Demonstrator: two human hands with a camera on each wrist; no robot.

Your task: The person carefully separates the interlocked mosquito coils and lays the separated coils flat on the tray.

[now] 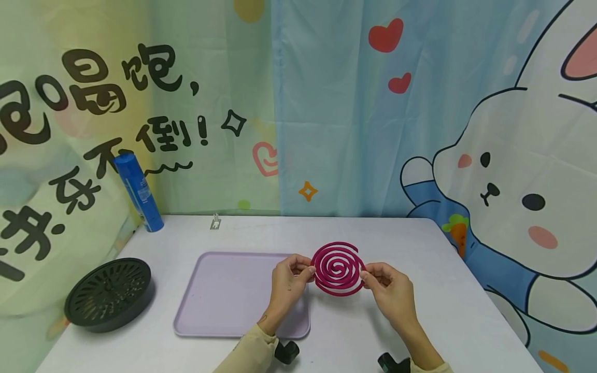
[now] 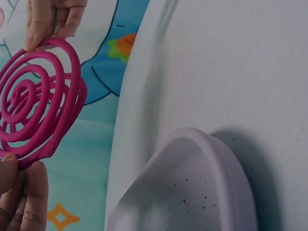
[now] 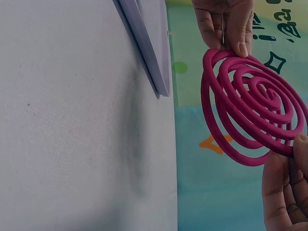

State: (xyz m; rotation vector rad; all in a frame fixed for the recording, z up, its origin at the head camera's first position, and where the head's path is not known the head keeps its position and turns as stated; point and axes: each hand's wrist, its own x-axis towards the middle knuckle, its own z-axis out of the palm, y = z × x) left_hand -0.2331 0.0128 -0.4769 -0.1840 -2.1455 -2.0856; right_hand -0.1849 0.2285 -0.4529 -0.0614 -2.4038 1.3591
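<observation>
A pair of dark pink mosquito coils [image 1: 339, 269], nested together, is held up above the white table, its flat side toward the head camera. My left hand [image 1: 288, 284] pinches the left rim between thumb and fingers. On the opposite rim, the thumb and fingers of my right hand [image 1: 393, 292] pinch it too. Both wrist views show the layers slightly apart at one side. Beneath and left of my left hand lies a pale purple tray [image 1: 233, 295], partly covered by that forearm. Dark reddish specks dot the tray in the left wrist view.
At the table's left edge sits a round black slotted coil holder [image 1: 109, 292]. A blue spray can [image 1: 139, 191] stands at the back left corner. Near the rear edge lies a small metal clip-like piece [image 1: 215, 223]. A printed curtain [image 1: 326, 129] hangs behind the table.
</observation>
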